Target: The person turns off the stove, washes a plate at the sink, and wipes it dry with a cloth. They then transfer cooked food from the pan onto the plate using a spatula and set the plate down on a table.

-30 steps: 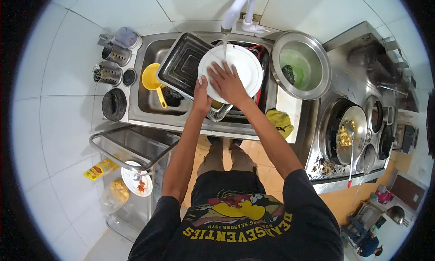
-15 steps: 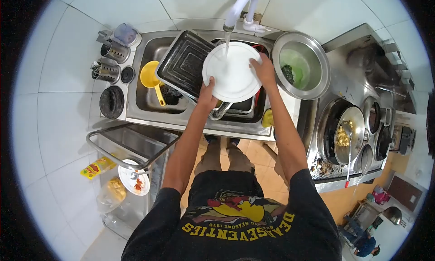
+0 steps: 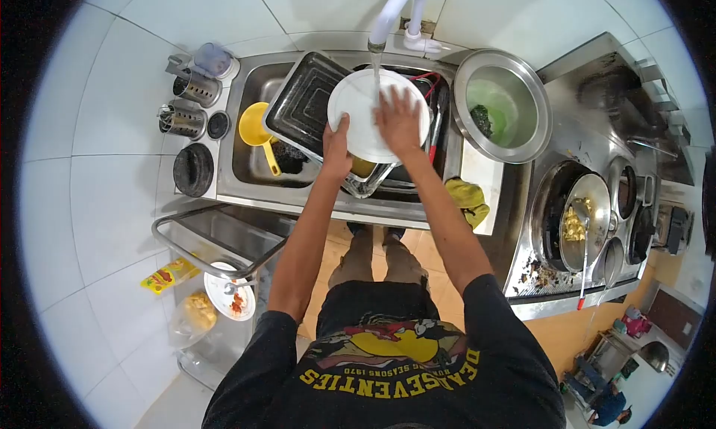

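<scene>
A white plate is under the stream from the white faucet, over the sink. My left hand grips the plate's lower left edge, thumb on top. Across the right part of the plate lies my right hand, its fingers spread and slightly blurred. A dark rectangular tray leans behind the plate on its left. Below the plate, a metal container shows in part, and other ware in the basin is partly hidden.
A yellow dipper sits in the left basin. Right of the sink are a large metal pot, a yellow-green cloth and a stove with a pan. A used plate lies lower left. Another person is far right.
My right hand went from the plate's face to its right edge, then back onto the face with fingers spread. The plate turned over between my hands; my left hand kept hold of its edge.
</scene>
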A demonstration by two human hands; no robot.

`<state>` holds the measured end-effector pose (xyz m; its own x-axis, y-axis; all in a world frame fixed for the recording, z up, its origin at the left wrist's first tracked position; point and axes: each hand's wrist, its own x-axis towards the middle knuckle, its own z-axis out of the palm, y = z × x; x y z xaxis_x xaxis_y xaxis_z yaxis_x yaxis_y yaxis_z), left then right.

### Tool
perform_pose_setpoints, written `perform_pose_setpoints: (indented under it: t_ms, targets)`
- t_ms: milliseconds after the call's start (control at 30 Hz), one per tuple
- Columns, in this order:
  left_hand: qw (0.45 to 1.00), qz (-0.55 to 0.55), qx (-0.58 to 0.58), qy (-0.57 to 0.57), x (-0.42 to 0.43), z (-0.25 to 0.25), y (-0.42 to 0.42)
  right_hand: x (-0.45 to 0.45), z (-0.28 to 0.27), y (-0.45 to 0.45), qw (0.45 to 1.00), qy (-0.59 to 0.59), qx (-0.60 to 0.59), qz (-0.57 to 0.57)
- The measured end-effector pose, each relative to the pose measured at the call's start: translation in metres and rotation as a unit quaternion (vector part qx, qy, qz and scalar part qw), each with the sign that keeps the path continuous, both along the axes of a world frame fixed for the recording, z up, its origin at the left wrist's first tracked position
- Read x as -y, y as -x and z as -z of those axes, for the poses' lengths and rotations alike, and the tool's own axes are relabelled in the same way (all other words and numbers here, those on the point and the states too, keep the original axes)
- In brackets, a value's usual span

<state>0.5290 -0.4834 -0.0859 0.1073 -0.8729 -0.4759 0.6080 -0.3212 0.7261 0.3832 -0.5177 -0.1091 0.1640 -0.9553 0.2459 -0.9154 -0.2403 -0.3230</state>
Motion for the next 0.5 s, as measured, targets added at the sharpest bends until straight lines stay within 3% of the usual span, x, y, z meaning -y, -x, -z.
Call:
perform_pose_setpoints:
  t_ms: [33,233,367,400,467,500]
  targets:
    - [1.0,-0.002,0.011,0.004,-0.001,-0.003,-0.001,-0.007,-0.007,-0.012,0.997,-0.026,0.056,-0.037]
    - [0.997,-0.019,0.07,-0.016,0.0,-0.008,-0.012,-0.065,-0.061,0.004,0.957,-0.152,0.1,-0.224]
    - [0.998,0.032,0.023,-0.04,-0.005,-0.01,-0.014,-0.061,-0.051,0.03,0.968,-0.069,0.095,-0.221]
    - [0.997,0.028,0.005,-0.068,-0.008,-0.027,-0.008,-0.054,-0.057,0.035,0.961,-0.006,0.157,-0.229]
    - [0.994,0.016,0.032,-0.108,-0.009,-0.065,0.004,-0.041,-0.083,0.049,0.957,-0.149,0.177,-0.177]
    - [0.983,0.091,0.158,-0.024,-0.006,-0.054,-0.003,-0.034,-0.091,0.056,0.946,-0.22,0.186,-0.149]
